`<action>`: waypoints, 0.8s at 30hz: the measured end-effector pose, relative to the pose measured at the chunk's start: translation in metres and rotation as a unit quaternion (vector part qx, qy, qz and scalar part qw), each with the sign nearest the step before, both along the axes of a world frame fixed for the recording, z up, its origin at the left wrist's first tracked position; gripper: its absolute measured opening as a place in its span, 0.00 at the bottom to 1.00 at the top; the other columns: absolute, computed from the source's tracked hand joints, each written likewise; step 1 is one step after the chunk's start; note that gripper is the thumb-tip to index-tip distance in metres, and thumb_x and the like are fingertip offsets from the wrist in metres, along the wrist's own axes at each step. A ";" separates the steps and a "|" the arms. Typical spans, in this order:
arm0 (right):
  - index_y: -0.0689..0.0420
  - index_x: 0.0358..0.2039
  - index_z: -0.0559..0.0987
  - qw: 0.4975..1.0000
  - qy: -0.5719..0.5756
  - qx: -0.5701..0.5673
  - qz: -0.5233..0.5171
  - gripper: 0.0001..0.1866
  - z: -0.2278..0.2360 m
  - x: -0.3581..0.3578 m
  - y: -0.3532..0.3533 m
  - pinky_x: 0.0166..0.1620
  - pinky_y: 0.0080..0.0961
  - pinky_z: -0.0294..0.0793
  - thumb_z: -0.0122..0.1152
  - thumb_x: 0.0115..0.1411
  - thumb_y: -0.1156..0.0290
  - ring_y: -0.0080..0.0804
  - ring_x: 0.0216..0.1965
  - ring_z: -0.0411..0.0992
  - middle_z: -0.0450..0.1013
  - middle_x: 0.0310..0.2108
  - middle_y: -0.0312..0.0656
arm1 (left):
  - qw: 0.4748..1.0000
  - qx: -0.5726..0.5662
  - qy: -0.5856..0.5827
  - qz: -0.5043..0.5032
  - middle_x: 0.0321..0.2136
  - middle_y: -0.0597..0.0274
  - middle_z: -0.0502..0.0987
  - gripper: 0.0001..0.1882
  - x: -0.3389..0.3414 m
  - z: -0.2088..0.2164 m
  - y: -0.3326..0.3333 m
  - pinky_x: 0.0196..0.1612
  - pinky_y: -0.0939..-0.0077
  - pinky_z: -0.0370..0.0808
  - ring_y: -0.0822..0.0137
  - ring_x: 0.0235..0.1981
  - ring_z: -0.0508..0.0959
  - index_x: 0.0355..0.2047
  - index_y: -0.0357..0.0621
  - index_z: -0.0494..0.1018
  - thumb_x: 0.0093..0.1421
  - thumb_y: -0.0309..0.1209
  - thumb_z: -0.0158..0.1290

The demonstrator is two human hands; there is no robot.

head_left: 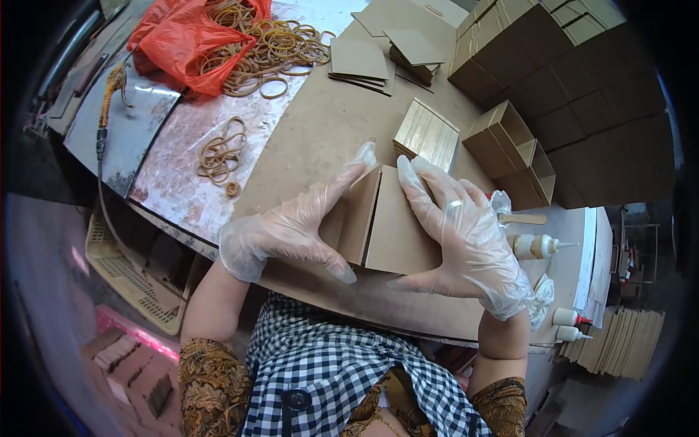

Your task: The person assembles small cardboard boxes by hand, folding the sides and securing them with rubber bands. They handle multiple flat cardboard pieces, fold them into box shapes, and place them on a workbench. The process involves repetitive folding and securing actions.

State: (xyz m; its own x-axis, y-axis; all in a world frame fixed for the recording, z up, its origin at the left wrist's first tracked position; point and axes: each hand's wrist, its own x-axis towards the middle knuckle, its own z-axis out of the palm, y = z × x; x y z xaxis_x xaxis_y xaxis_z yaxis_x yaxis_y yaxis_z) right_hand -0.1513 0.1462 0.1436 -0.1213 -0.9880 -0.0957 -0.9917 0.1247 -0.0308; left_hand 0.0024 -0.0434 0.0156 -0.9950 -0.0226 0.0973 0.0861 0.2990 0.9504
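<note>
A small brown fiberboard box [400,226] stands on the table in front of me, a dark slit running between its left part and its right panel. My right hand [462,237], in a clear plastic glove, grips the right part, fingers over the far edge and thumb at the near edge. On the left side, my gloved left hand [298,226] is spread, thumb and fingers wide apart around the box's left part; whether it touches the board is hard to make out. Just beyond the box lies a stack of light wood-grain panels [428,135].
Rubber bands [269,54] spill from a red plastic bag [182,47] at the far left. An air gun [113,91] lies left. Loose boards [359,58] are at the back; open boxes [510,149] and glue bottles [535,246] stand right. A yellow crate [131,269] is below the left edge.
</note>
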 end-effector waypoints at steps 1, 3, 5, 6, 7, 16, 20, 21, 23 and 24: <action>0.60 0.69 0.57 1.000 0.000 0.001 0.000 0.65 0.000 0.000 -0.001 0.62 0.45 0.62 0.78 0.33 0.44 0.50 0.62 0.62 0.62 0.60 0.55 | 1.000 0.002 -0.004 -0.003 0.71 0.45 0.47 0.73 0.000 0.001 0.000 0.72 0.66 0.47 0.56 0.73 0.47 0.72 0.39 0.41 0.34 0.50 0.75; 0.60 0.69 0.57 1.000 0.002 0.003 -0.005 0.65 -0.001 0.000 -0.001 0.63 0.45 0.62 0.79 0.33 0.45 0.50 0.62 0.62 0.62 0.60 0.55 | 1.000 0.006 -0.013 -0.012 0.71 0.43 0.45 0.71 -0.001 0.003 0.000 0.72 0.66 0.46 0.54 0.73 0.45 0.72 0.40 0.40 0.38 0.47 0.75; 0.60 0.69 0.57 1.000 0.004 0.006 -0.007 0.66 0.000 0.001 -0.002 0.63 0.45 0.61 0.79 0.33 0.46 0.50 0.62 0.62 0.62 0.60 0.55 | 0.999 0.006 -0.031 -0.015 0.71 0.42 0.46 0.71 -0.001 0.004 0.000 0.72 0.66 0.46 0.53 0.73 0.46 0.72 0.40 0.40 0.38 0.48 0.75; 0.58 0.69 0.57 1.000 -0.006 0.010 -0.015 0.67 -0.001 0.001 -0.003 0.63 0.46 0.60 0.79 0.31 0.45 0.51 0.62 0.62 0.61 0.62 0.53 | 0.999 0.005 -0.040 -0.015 0.71 0.42 0.46 0.71 -0.001 0.004 0.000 0.72 0.66 0.46 0.53 0.73 0.46 0.72 0.40 0.40 0.38 0.48 0.75; 0.56 0.70 0.57 1.000 -0.015 0.014 -0.023 0.68 -0.002 0.001 -0.004 0.64 0.46 0.59 0.79 0.28 0.45 0.52 0.61 0.62 0.60 0.63 0.52 | 0.999 0.015 -0.037 -0.017 0.71 0.41 0.46 0.71 -0.001 0.001 0.000 0.72 0.66 0.47 0.53 0.73 0.47 0.72 0.40 0.40 0.38 0.48 0.75; 0.55 0.70 0.58 0.999 -0.003 0.021 -0.026 0.69 -0.006 0.003 -0.003 0.65 0.46 0.57 0.79 0.25 0.47 0.52 0.63 0.60 0.58 0.65 0.50 | 0.998 0.055 0.004 -0.024 0.70 0.42 0.49 0.71 -0.007 -0.013 0.004 0.72 0.65 0.48 0.51 0.72 0.49 0.73 0.44 0.37 0.39 0.47 0.74; 0.55 0.70 0.57 0.999 0.002 0.036 -0.035 0.69 -0.006 0.005 -0.006 0.66 0.47 0.56 0.79 0.25 0.47 0.51 0.64 0.60 0.58 0.65 0.51 | 0.997 0.068 -0.001 -0.023 0.70 0.43 0.48 0.70 -0.008 -0.011 0.006 0.72 0.65 0.48 0.52 0.72 0.49 0.73 0.44 0.38 0.38 0.46 0.74; 0.55 0.70 0.58 0.999 -0.003 0.037 -0.036 0.69 -0.005 0.005 -0.007 0.66 0.47 0.56 0.79 0.25 0.46 0.51 0.64 0.60 0.58 0.65 0.51 | 0.997 0.074 -0.002 -0.022 0.71 0.44 0.48 0.70 -0.008 -0.012 0.006 0.72 0.64 0.48 0.52 0.72 0.49 0.73 0.43 0.38 0.38 0.46 0.74; 0.55 0.70 0.58 0.998 -0.011 0.039 -0.041 0.69 -0.004 0.006 -0.008 0.66 0.48 0.55 0.78 0.24 0.46 0.50 0.64 0.59 0.58 0.65 0.51 | 0.998 0.065 0.002 -0.019 0.71 0.44 0.47 0.71 -0.008 -0.014 0.006 0.72 0.64 0.48 0.52 0.72 0.48 0.73 0.42 0.38 0.38 0.47 0.74; 0.56 0.70 0.57 0.999 0.003 0.034 -0.032 0.68 -0.005 0.006 -0.007 0.65 0.47 0.57 0.78 0.27 0.46 0.49 0.64 0.60 0.59 0.64 0.51 | 0.998 0.061 0.004 -0.019 0.71 0.44 0.47 0.71 -0.008 -0.015 0.006 0.73 0.64 0.48 0.52 0.72 0.48 0.72 0.42 0.39 0.37 0.47 0.74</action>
State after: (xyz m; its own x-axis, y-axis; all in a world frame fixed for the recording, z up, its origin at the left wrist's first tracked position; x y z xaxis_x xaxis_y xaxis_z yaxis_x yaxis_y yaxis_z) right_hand -0.1452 0.1388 0.1386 -0.1838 -0.9695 -0.1624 -0.9819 0.1886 -0.0150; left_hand -0.0059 -0.0374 0.0002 -0.9946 0.0020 0.1040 0.1027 0.1776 0.9787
